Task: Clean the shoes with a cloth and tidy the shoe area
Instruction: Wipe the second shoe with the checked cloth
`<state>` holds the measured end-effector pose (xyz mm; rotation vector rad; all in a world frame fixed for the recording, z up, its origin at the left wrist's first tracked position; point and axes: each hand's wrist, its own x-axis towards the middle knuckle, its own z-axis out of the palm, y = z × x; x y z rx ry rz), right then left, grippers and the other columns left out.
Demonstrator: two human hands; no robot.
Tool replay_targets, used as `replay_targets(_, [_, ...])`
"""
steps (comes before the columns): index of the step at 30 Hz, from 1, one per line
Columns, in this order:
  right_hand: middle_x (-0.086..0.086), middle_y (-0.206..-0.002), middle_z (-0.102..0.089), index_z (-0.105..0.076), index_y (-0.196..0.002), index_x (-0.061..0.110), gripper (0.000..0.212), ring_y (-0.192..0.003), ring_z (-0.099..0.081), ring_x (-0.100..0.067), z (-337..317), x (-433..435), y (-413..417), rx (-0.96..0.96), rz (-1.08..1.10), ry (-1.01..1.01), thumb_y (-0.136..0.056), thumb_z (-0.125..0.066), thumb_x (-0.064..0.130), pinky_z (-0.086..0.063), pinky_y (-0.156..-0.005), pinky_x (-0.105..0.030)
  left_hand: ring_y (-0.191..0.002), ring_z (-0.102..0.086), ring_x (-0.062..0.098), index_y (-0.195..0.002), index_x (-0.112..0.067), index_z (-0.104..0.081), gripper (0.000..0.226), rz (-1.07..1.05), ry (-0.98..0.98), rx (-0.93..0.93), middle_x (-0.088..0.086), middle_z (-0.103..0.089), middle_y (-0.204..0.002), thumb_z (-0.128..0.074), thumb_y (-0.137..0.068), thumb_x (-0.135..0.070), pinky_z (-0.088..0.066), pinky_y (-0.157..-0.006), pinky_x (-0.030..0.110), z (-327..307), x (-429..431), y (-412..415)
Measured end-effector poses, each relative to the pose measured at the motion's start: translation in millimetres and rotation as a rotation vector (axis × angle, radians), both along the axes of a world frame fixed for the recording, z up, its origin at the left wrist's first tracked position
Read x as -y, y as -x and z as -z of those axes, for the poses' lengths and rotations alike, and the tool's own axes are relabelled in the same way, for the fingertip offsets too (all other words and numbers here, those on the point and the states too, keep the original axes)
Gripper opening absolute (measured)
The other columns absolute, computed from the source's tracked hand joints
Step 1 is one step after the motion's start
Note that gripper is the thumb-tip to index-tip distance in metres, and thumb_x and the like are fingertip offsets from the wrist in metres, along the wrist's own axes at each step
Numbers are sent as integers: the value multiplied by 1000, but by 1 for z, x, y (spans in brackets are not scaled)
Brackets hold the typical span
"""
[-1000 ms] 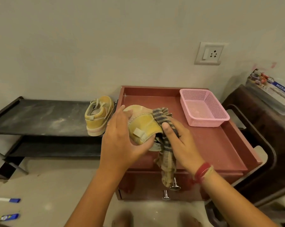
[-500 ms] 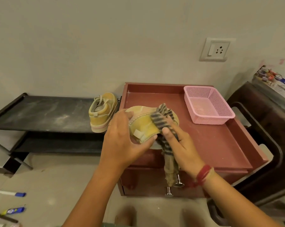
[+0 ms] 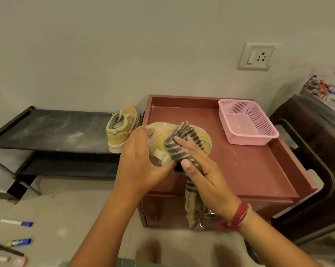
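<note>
My left hand grips a small yellow shoe, holding it above the front left of a red-brown cabinet top. My right hand presses a striped grey and tan cloth against the side of that shoe; the cloth's tail hangs down in front of the cabinet. The second yellow shoe stands upright on the right end of a dusty black shoe rack, heel toward me.
A pink mesh basket sits at the back right of the cabinet top. A dark wooden chair stands to the right with a printed box on it. Markers and a small tube lie on the floor at lower left.
My right hand has slid the cloth upward over the shoe's side. The shoe has turned slightly in my left hand. The camera view has shifted a little.
</note>
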<state>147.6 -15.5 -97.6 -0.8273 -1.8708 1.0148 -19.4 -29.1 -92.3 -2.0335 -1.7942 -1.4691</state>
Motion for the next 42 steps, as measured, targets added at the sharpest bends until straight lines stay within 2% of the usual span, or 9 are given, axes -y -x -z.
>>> replay_targets(5, [12,-133,-56,-56,-128,30,50,-134,-40,-12,-2,-18,-4,2,207,88,-86,-45,55,-32,-112,-45,-94,-48,7,-111,-10,-48,74,-2,13,21,-8,-46,-105,-71,-65,-63,-42,-76,15,-1,2,-1])
replay_targets(10, [21,-138,-48,-51,-124,44,33,-139,-27,-2,2,1,6,96,34,-140,-92,-42,45,-22,-115,-24,-93,-54,14,-112,-8,-46,72,30,78,0,-1,-51,-105,-74,-64,-53,-51,-72,30,5,2,6])
replay_targets(19, [-1,-123,-59,-62,-115,29,46,-119,-52,-16,13,-37,-11,-138,498,107,-86,-44,61,-40,-103,-47,-112,-44,10,-132,-24,-45,78,46,309,-97,-6,-40,-126,-69,-62,-49,-46,-87,29,14,-1,19])
replay_targets(22, [6,-128,-59,-56,-125,30,49,-122,-50,-9,14,-27,-3,84,310,80,-87,-40,57,-41,-105,-40,-111,-50,18,-130,-24,-50,77,20,333,-119,-5,-44,-125,-60,-59,-54,-47,-86,33,14,-3,16])
replay_targets(25, [20,-147,-35,-36,-126,57,38,-141,-18,0,24,-11,4,324,31,-68,-87,-34,58,-19,-115,-23,-111,-52,15,-129,-23,-53,77,11,330,-78,-6,-48,-124,-60,-60,-56,-44,-85,27,14,-4,16])
replay_targets(30, [29,-145,-23,-30,-117,67,31,-142,-9,0,23,-23,-1,253,161,26,-87,-35,62,-19,-117,-43,-113,-52,15,-132,-21,-54,85,-2,338,-106,-3,-50,-127,-57,-58,-64,-49,-87,33,11,-4,18])
replay_targets(34, [30,-148,-25,-32,-126,64,36,-144,-7,-2,30,-6,3,311,-76,-158,-91,-34,59,-11,-118,-35,-115,-54,17,-131,-19,-56,79,14,351,-100,-1,-52,-129,-63,-61,-54,-48,-89,31,11,-3,19])
replay_targets(38, [32,-146,-18,-25,-120,66,38,-143,-6,-1,23,-28,-4,320,150,49,-83,-29,67,-13,-119,-44,-116,-53,13,-131,-19,-57,86,-6,359,-106,-1,-54,-130,-66,-59,-67,-46,-91,29,9,-5,20])
replay_targets(42, [37,-146,-20,-27,-127,65,38,-142,-3,5,27,-8,-1,367,-72,-92,-89,-32,61,-4,-117,-21,-117,-55,16,-130,-18,-59,84,0,374,-91,0,-55,-131,-60,-57,-62,-44,-90,26,7,-4,20])
